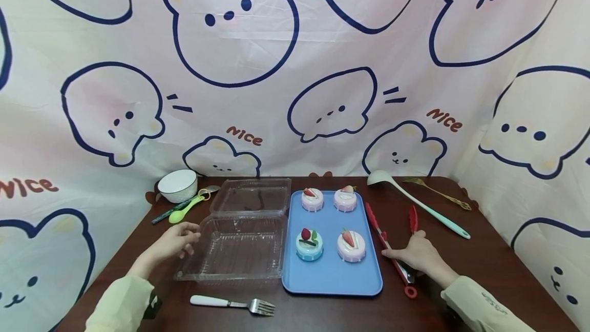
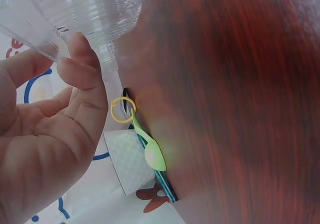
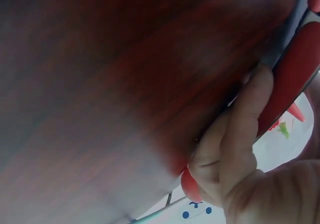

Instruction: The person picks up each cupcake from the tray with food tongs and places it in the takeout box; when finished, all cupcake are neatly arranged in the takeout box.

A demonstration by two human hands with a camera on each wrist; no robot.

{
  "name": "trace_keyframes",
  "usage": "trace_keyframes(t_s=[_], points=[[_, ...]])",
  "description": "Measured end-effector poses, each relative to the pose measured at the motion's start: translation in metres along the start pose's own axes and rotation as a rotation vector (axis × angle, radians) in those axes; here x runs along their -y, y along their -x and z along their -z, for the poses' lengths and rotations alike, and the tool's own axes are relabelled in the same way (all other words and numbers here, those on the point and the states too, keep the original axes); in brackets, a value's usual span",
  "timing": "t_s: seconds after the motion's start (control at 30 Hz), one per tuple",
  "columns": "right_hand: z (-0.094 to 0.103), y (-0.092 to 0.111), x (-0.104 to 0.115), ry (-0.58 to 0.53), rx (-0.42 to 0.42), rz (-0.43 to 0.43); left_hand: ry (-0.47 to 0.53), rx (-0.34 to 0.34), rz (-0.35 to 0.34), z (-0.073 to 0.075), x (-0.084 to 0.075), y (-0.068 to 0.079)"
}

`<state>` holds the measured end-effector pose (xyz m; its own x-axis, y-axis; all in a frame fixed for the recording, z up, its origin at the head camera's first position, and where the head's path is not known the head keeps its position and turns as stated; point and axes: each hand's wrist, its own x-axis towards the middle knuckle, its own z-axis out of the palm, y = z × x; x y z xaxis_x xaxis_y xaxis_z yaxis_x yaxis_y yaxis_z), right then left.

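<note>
Head view: right hand [image 1: 421, 255] on red tongs [image 1: 380, 232], left hand [image 1: 170, 242] beside a transparent box [image 1: 244, 250]

Along the counter [image 1: 475, 265], streaked with red-brown grain, a strip of wood separates the tongs from the right edge. One pair of tongs, red-ended with metal below, lies just beside the right edge of the blue tray [image 1: 332, 281]. The right hand grips its spread arms, thumb on one, fingers at the other. The left hand is loosely open, fingers gently bent, with nothing in its grasp; whether its fingertips touch the box's left rim I cannot tell. That box, thin ribbed plastic with its lid folded back, butts close against the tray's left edge.

Four round cakes [image 1: 351, 246] stand on the smooth, round-cornered tray: two by its back edge, two nearer its middle; three pink, one blue.

One white-handled metal fork [image 1: 232, 305] lies in front of the box. By the back left corner sit one white bowl [image 1: 177, 186], faceted outside, and a yellow-green spoon [image 1: 183, 213] on a ring. One pale green ladle [image 1: 426, 208] slants from the back edge toward the right edge, with one gold fork [image 1: 438, 193] near the back right corner.
</note>
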<state>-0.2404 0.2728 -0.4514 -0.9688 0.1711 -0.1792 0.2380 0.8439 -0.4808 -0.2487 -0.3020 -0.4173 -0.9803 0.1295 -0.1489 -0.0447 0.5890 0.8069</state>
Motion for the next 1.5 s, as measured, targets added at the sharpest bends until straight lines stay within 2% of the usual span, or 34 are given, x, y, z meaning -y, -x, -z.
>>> trace_keyframes(t_s=[0.2,0.43,0.53,0.77,0.9,1.17,1.37,1.5], points=[[0.007,-0.001,-0.005,0.002,0.0,0.019,-0.006,0.005,-0.024,0.001,0.0,0.001],[0.012,0.0,-0.012,-0.045,0.001,0.067,0.05,0.036,-0.007,0.001,0.004,0.003],[0.011,0.0,-0.014,-0.063,-0.011,0.077,0.065,0.051,-0.032,0.002,0.005,0.004],[0.006,-0.001,-0.013,0.0,-0.042,0.044,0.111,0.098,-0.027,0.003,0.007,0.006],[0.008,0.001,-0.015,0.027,-0.059,0.054,0.145,0.142,-0.048,0.004,0.009,0.006],[0.019,0.007,-0.02,-0.002,-0.076,0.073,0.157,0.137,-0.017,0.003,0.009,0.007],[0.027,0.012,-0.021,-0.049,-0.16,0.135,0.165,0.114,0.0,0.001,0.012,0.006],[0.027,0.014,-0.023,-0.043,-0.264,0.22,0.162,0.114,-0.006,0.001,0.013,0.004]])
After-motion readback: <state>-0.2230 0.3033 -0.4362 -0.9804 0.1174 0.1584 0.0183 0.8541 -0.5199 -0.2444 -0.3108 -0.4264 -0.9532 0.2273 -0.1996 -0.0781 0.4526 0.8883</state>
